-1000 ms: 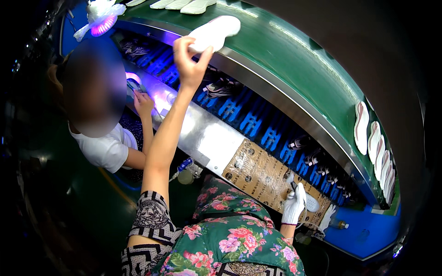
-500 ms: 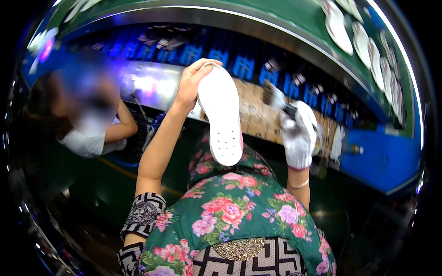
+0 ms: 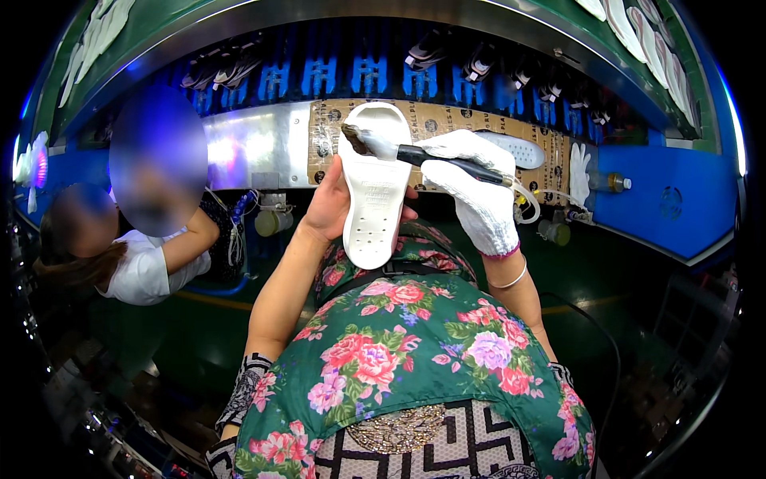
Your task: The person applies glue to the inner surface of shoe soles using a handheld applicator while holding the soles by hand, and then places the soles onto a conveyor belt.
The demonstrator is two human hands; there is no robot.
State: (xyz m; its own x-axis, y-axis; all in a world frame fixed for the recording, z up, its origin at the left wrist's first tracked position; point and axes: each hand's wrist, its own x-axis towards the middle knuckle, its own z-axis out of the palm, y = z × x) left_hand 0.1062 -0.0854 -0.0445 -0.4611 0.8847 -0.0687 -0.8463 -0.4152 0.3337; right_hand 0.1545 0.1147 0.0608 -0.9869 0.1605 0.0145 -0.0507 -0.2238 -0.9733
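Note:
My bare left hand (image 3: 329, 206) holds a white shoe insole (image 3: 373, 235) from beneath, thumb at its left edge and fingertips showing at the right. The insole's face toward me has a hollow at the far end, raised marks in the middle and small holes nearer me. In a white knitted glove, my right hand (image 3: 481, 188) grips a brush (image 3: 451, 162) with a black handle and dark bristles. A pale tube runs from the handle's rear. The bristles lie over the hollow's left side; whether they touch it I cannot tell.
A grey insole (image 3: 517, 150) lies on the cardboard-covered bench (image 3: 323, 144). Beside it hangs a white glove (image 3: 580, 172). Blue racks (image 3: 369, 76) and shoes (image 3: 427, 49) line the back, below a shelf (image 3: 335, 17) bearing insoles. A co-worker (image 3: 148, 259) sits at the left.
The insole has turned over from its smooth face, and my left hand has shifted from its far end to its side. My right hand has brought the brush left, over the insole.

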